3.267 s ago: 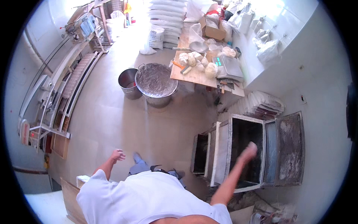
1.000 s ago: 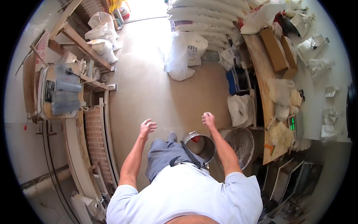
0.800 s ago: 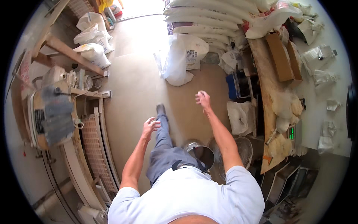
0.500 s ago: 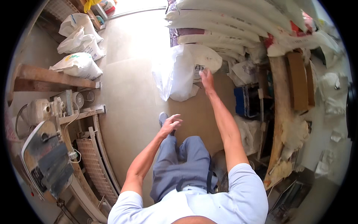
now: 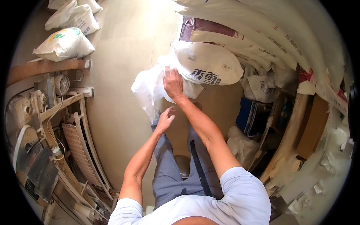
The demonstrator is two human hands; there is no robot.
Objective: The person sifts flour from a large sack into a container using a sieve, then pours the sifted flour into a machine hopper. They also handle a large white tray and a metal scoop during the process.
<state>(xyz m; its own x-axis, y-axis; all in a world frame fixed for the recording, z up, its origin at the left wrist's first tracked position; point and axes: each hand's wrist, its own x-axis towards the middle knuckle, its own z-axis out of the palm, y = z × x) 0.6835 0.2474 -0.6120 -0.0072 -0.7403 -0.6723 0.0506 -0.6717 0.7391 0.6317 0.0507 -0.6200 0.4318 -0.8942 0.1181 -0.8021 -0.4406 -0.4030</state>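
A limp, translucent white plastic bag [image 5: 147, 87] hangs bunched in front of my feet. My right hand [image 5: 173, 84] is at its upper right part, fingers bent and closed on the plastic; the fingertips are partly lost in glare. Just behind and to the right, a full white sack with dark printing [image 5: 210, 60] lies on its side against a stack of sacks. My left hand [image 5: 165, 119] hovers below the bag's lower edge, near my knee. It holds nothing, and its fingers are loosely curled and apart.
Full sacks [image 5: 262, 41] are piled high at the far right. Along the right stand a blue crate [image 5: 245, 112] and a wooden-edged bench [image 5: 288, 138]. At left are more white sacks [image 5: 65, 44], a wooden beam [image 5: 45, 69] and a machine on a frame [image 5: 37, 101].
My right hand has moved left and nearer, from beside the printed sack to the plastic bag. My left hand has shifted slightly left. The view has moved forward, and my feet stand farther apart.
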